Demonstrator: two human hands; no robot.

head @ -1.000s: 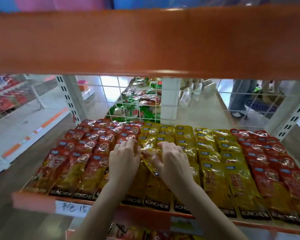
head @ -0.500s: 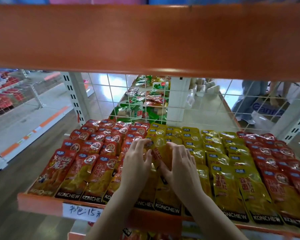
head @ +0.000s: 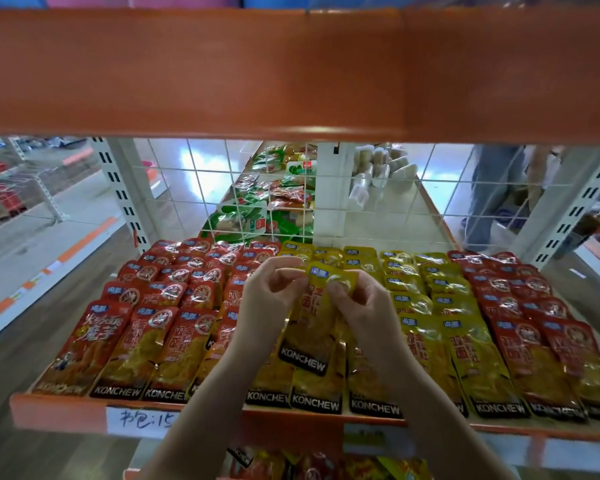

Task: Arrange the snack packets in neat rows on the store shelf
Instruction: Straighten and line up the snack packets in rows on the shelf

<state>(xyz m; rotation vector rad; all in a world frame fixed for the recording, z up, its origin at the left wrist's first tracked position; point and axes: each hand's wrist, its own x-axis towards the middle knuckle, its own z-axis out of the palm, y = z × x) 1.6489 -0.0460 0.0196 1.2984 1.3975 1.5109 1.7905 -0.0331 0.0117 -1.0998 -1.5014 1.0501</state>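
Both hands lift one glossy yellow plastic snack packet (head: pixel 314 317) above the middle of the orange-edged store shelf (head: pixel 66 408). The left hand (head: pixel 269 303) and right hand (head: pixel 364 306) each pinch its top edge with curled fingers. Beneath it lie rows of yellow packets (head: pixel 430 306), with red packets (head: pixel 160 306) towards the shelf's left and right ends.

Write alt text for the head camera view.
Both hands, left hand and right hand, pinch the top of one yellow snack packet, lifted above rows of red packets and yellow packets on an orange-edged shelf.
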